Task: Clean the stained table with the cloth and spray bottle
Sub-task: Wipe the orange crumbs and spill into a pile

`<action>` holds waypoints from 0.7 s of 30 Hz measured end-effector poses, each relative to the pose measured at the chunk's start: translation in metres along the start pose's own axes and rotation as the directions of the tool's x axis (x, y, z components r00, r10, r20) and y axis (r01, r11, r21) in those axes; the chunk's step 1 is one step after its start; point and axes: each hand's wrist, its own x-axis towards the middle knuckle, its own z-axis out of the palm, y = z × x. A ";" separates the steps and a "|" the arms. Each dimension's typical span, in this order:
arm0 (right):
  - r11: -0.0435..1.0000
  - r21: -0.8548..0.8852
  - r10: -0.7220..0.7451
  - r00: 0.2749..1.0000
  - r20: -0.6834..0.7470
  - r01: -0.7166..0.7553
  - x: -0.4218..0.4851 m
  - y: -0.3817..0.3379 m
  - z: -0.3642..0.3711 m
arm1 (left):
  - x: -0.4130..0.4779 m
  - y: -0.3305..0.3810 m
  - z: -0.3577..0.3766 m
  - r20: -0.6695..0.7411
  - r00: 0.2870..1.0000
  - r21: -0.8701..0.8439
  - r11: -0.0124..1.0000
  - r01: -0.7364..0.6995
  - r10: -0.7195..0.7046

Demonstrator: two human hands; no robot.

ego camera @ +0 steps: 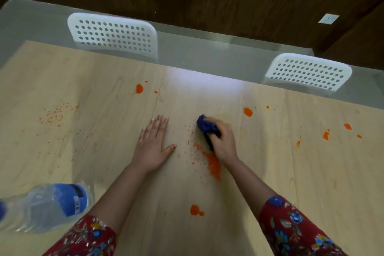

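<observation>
Orange stains mark the pale wood-grain worktop (270,168), and the head view shows the wiping step in hand. The right hand (224,141) grips the bunched blue cloth (206,129) with its fingers curled round it and presses it to the surface at the far end of the largest smear (214,165), which runs back beside the right wrist. The left hand (152,145) lies flat on the worktop, fingers straight and grasping nothing, just beside the speckled area, and serves as a brace. For a good result, draw the cloth along the smear in overlapping strokes with steady downward pressure, gather the loose crumbs toward one spot instead of scattering them, and turn the cloth to a fresh face once it loads up. The spray bottle (41,208), clear with a blue label, sits at the near left edge, well apart from both hands; its nozzle is out of frame. Further blots wait beyond the left hand (139,88), beyond the cloth (248,112), near the front edge (195,210) and at the far right (326,135), with fine specks at the left (56,112). Two white perforated chairs (113,35) stand behind the far edge and do not obstruct the stroke. The braced left hand and the patterned sleeve (291,230) are the parts most likely to pick up residue.
</observation>
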 end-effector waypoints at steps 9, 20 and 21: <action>0.955 -0.295 0.029 0.986 0.163 0.021 0.058 -0.031 0.019 | -0.056 -0.026 -0.008 0.043 0.992 0.083 0.989 0.119 -0.123; 0.997 -0.050 0.059 0.998 0.018 -0.058 0.038 -0.048 0.050 | -0.059 -0.029 -0.008 -0.005 0.992 -0.109 0.986 0.126 -0.127; 0.986 -0.114 0.126 0.992 0.008 -0.124 0.051 -0.051 0.051 | -0.059 -0.029 -0.007 -0.006 0.992 -0.113 0.985 0.128 -0.130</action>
